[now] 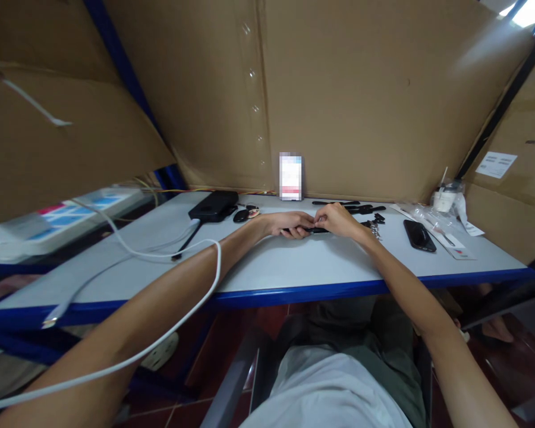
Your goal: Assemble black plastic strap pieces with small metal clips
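Observation:
My left hand (295, 223) is closed around a thin black strip (320, 230) just above the tabletop. My right hand (336, 219) meets it from the right, thumb and fingertips pinched together at the strip's end. Fingers cover much of the strip, so its exact kind is unclear. Beyond my right hand lie several flat black strap-like pieces (366, 209). Small silvery bits (375, 229) and a little black part (378, 219) are beside my right wrist.
An upright lit screen (290, 177) leans on the cardboard wall (339, 119). A black box-like device (214, 205) and keys (245, 214) sit left; a dark phone (419, 236), plastic bag (423, 217) and cup (444, 199) sit right. A white cable (196, 306) crosses my left arm.

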Action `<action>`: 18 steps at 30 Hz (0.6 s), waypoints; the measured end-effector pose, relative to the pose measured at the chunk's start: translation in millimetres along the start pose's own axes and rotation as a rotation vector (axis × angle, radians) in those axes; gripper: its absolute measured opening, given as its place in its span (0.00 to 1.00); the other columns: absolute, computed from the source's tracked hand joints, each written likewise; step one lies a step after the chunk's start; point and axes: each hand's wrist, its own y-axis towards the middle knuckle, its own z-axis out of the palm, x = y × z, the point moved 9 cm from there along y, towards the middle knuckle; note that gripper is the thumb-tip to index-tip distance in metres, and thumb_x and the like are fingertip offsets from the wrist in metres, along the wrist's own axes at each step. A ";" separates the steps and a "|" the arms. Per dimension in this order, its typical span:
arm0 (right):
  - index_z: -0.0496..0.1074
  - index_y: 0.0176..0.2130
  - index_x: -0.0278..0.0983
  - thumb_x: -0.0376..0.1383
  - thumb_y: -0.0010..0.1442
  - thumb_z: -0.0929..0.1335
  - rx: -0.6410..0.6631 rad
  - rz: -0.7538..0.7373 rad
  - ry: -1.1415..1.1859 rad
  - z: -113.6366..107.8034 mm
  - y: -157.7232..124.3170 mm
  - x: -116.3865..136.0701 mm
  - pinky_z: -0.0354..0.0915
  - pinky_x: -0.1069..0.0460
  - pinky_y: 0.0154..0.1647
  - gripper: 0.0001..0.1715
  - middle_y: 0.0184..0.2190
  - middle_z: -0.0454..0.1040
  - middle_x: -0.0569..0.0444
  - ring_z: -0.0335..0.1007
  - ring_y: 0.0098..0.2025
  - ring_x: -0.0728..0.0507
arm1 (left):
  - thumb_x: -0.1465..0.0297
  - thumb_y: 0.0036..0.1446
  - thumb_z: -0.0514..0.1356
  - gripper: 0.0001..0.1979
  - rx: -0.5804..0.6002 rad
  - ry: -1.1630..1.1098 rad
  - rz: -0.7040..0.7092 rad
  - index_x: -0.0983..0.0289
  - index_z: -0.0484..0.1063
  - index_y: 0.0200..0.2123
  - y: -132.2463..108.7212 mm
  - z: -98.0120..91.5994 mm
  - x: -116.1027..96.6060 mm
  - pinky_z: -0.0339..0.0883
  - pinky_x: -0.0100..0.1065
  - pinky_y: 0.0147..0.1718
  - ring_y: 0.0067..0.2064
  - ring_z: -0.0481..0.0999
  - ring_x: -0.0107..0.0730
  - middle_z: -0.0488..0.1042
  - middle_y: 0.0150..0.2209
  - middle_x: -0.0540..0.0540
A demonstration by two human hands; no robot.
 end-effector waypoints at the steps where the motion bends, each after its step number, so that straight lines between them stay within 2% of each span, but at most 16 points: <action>1: 0.84 0.39 0.38 0.29 0.61 0.72 0.010 -0.017 0.012 0.0 0.2 0.7 0.60 0.55 0.39 0.09 0.34 0.82 0.52 0.75 0.36 0.48 | 0.62 0.60 0.61 0.09 0.006 0.005 0.001 0.60 0.67 0.39 0.3 0.8 -0.2 0.29 0.26 0.12 0.17 0.38 0.19 0.50 0.20 0.43; 4: 0.84 0.39 0.37 0.26 0.60 0.71 0.047 -0.056 0.030 1.5 0.0 2.1 0.59 0.56 0.38 0.12 0.33 0.82 0.52 0.74 0.35 0.48 | 0.62 0.61 0.60 0.10 -0.020 0.027 -0.031 0.60 0.69 0.43 0.5 0.0 2.0 0.29 0.27 0.13 0.17 0.37 0.20 0.49 0.20 0.43; 7: 0.84 0.39 0.35 0.29 0.61 0.71 0.032 -0.043 0.034 2.3 -0.4 0.2 0.60 0.55 0.38 0.09 0.34 0.82 0.50 0.75 0.36 0.47 | 0.63 0.61 0.59 0.13 -0.092 0.044 -0.079 0.60 0.68 0.48 -0.9 -3.5 4.6 0.29 0.28 0.14 0.17 0.38 0.20 0.50 0.21 0.43; 12: 0.82 0.37 0.34 0.25 0.58 0.69 -0.070 0.036 0.003 -5.4 -0.4 -5.5 0.60 0.54 0.41 0.12 0.34 0.82 0.50 0.74 0.36 0.46 | 0.63 0.61 0.59 0.18 -0.174 0.087 -0.089 0.59 0.64 0.53 -4.1 -4.4 3.6 0.33 0.27 0.14 0.17 0.43 0.21 0.52 0.22 0.42; 18: 0.80 0.42 0.34 0.28 0.60 0.68 -0.264 0.161 0.083 -34.4 -2.4 -25.0 0.61 0.54 0.41 0.11 0.34 0.81 0.51 0.73 0.36 0.46 | 0.62 0.64 0.55 0.14 -0.335 0.223 -0.072 0.59 0.61 0.50 -14.0 0.9 -8.0 0.36 0.26 0.15 0.17 0.48 0.20 0.54 0.23 0.42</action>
